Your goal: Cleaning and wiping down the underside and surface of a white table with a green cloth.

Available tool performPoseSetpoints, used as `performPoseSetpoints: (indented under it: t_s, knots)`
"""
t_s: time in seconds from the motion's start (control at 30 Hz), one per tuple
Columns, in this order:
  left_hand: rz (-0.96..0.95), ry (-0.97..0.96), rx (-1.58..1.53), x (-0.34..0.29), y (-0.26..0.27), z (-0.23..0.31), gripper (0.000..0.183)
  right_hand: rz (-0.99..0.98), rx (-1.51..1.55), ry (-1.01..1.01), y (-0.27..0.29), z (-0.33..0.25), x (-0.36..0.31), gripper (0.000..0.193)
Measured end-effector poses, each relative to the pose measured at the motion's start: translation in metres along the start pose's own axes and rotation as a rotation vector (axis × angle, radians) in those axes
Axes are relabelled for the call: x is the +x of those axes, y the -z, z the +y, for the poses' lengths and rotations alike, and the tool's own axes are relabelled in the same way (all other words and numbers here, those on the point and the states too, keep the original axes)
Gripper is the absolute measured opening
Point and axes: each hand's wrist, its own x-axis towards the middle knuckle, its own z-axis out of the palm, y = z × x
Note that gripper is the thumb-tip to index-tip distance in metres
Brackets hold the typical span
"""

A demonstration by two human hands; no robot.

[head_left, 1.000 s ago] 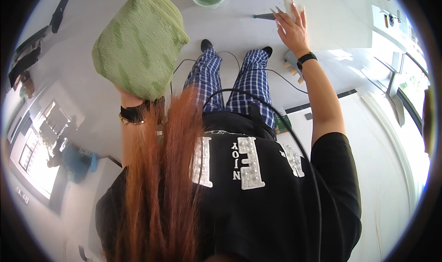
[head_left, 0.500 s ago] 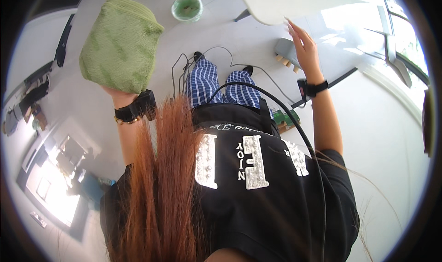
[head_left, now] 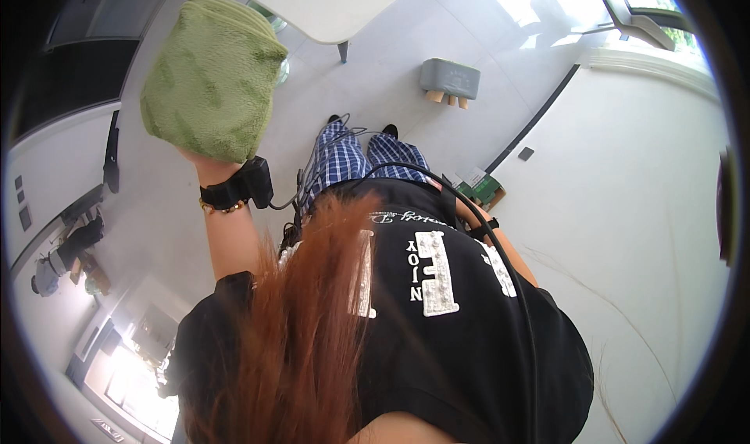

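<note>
A folded, fuzzy green cloth [head_left: 211, 81] hangs over my raised left hand [head_left: 209, 167] at the upper left. Only the base of that hand shows below the cloth; its fingers are covered. A black band with a box-shaped device and a beaded bracelet circle the left wrist. My right hand [head_left: 464, 213] is down beside my waist, near the dark clothing. Its fingers are hidden, so I cannot make out whether it holds anything. A black strap sits on the right wrist.
A white table [head_left: 328, 10] stands ahead, its rounded corner and one leg visible. A grey stool-like box [head_left: 450, 78] with wooden legs is on the floor. Thin cables [head_left: 351, 131] run by my feet. A green box [head_left: 478, 190] lies near my right side by the white wall.
My right hand has come down from beside the table edge to my waist. The view has turned, so table and grey box appear further left. The left hand still holds the cloth.
</note>
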Motion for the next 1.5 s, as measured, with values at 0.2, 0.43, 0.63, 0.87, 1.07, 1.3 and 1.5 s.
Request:
performPoseSetpoints:
  t_s: [0.2,0.43,0.63,0.87,1.07,1.3,1.5]
  knots:
    - [-0.083,0.074,0.051,-0.006,-0.033,-0.003,0.063,-0.068,-0.182,0.059,-0.026,-0.003,-0.021,0.069]
    - [-0.342,0.277,-0.083,-0.010,-0.048,-0.007,0.062,-0.077,-0.002,-0.018,-0.010,-0.117,-0.080,0.060]
    - [-0.312,0.463,-0.057,0.002,-0.014,-0.007,0.061,0.440,0.171,-0.136,0.026,-0.129,-0.002,0.051]
    - [-0.289,0.545,0.095,-0.020,-0.075,-0.009,0.061,0.825,0.359,0.031,0.105,-0.140,0.064,0.039]
    - [-0.325,0.741,-0.163,-0.035,-0.103,-0.013,0.054,0.833,-0.021,0.070,0.123,-0.257,0.095,0.035]
    - [-0.235,0.818,-0.121,-0.012,-0.071,-0.029,0.055,0.778,-0.479,-0.123,0.134,-0.303,0.159,0.037]
    - [-0.198,0.795,-0.096,-0.017,-0.041,-0.078,0.055,0.948,-0.778,0.001,0.202,-0.286,0.177,0.094]
